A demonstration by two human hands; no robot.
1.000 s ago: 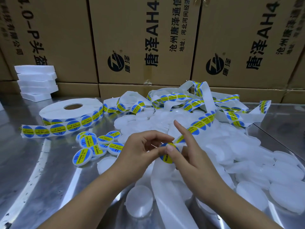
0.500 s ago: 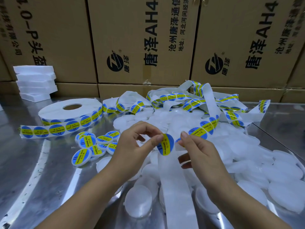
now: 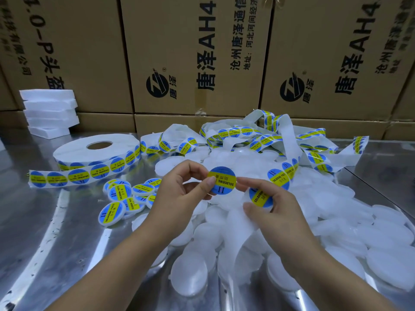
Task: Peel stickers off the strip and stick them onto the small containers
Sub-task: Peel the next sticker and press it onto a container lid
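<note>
One blue-yellow sticker (image 3: 221, 180) (left hand (image 3: 179, 195))

The left hand (image 3: 179, 196) pinches a round blue and yellow sticker (image 3: 221, 180). The right hand (image 3: 278, 212) holds the white strip (image 3: 278, 176) just beside it. Plain white containers (image 3: 188, 274) lie in a pile on the shiny table (image 3: 33, 221). Some stickered containers (image 3: 112, 212) lie to the left, near the big roll (image 3: 96, 151).
</note>
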